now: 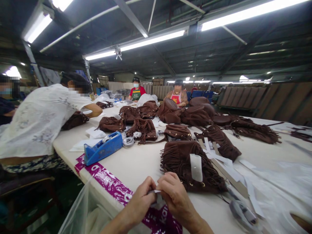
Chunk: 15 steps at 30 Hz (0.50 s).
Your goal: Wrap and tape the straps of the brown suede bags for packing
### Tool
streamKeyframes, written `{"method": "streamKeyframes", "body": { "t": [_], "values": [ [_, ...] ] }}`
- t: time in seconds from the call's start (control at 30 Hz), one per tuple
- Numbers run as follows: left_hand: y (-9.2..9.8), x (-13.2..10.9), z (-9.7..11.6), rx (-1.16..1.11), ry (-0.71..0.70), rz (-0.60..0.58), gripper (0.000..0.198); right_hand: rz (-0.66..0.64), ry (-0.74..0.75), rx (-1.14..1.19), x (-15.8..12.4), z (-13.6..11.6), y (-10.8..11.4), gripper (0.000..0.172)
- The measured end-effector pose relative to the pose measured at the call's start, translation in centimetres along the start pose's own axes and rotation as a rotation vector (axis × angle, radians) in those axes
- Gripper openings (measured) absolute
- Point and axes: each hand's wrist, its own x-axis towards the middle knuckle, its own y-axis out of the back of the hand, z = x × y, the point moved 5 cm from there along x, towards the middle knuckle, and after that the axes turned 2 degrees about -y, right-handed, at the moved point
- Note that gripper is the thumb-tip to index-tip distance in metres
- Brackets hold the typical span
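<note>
My left hand and my right hand meet at the table's near edge, fingers closed in a pinch on a small white piece between them. What it is exactly is too small to tell. Just beyond my right hand lies a brown fringed bag with gold eyelets, and a pale translucent packet rests on it. Purple printed tape runs along the table edge, passing under my hands.
A blue tape dispenser stands at the left. More brown bags are piled across the white table. White and grey strips and a grey tape roll lie at right. A person in white leans over the left side; others sit opposite.
</note>
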Motion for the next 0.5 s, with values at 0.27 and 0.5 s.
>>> {"method": "streamKeyframes", "body": {
  "t": [0.27,0.5],
  "values": [
    [-1.9,0.5,-0.7,-0.381,0.095,-0.026,0.025,-0.095,0.133,-0.199,-1.9,-1.1,1.5,0.026],
    [-0.6,0.1,-1.0,-0.35,0.059,-0.039,0.03,-0.138,0.219,-0.243,-1.6,-0.8,2.1,0.02]
  ]
}}
